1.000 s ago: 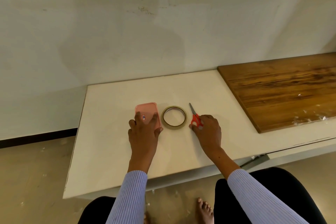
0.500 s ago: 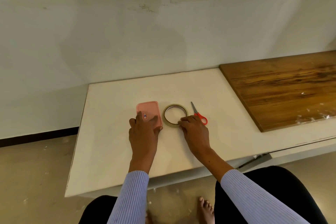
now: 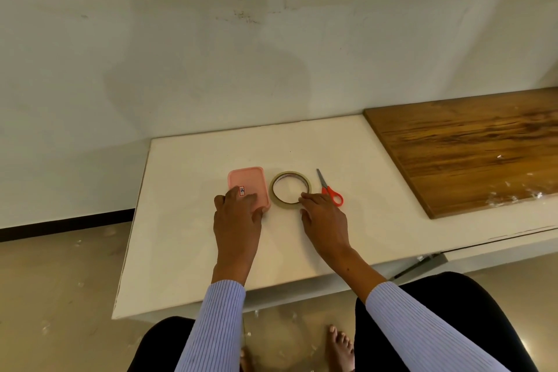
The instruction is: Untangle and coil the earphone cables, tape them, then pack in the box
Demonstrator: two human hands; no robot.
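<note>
White table (image 3: 187,235) against a pale wall; wooden board (image 3: 471,154) well off to the right of both hands. Pink box (image 3: 248,186), lid on, long axis running away from the body, under the left hand (image 3: 238,214), fingers laid flat on its near end. Tape roll (image 3: 290,190) lying flat just right of the box, its near rim touched by the right hand (image 3: 324,217), fingers relaxed, gripping nothing. Red-handled scissors (image 3: 329,189) just beyond the right hand, blades pointing away. Earphone cables not in view. Open tabletop nearer the body.

L hand (image 3: 238,214) lies flat, fingers relaxed; R hand (image 3: 324,217) reaches fwd, fingers extended, palm down.
</note>
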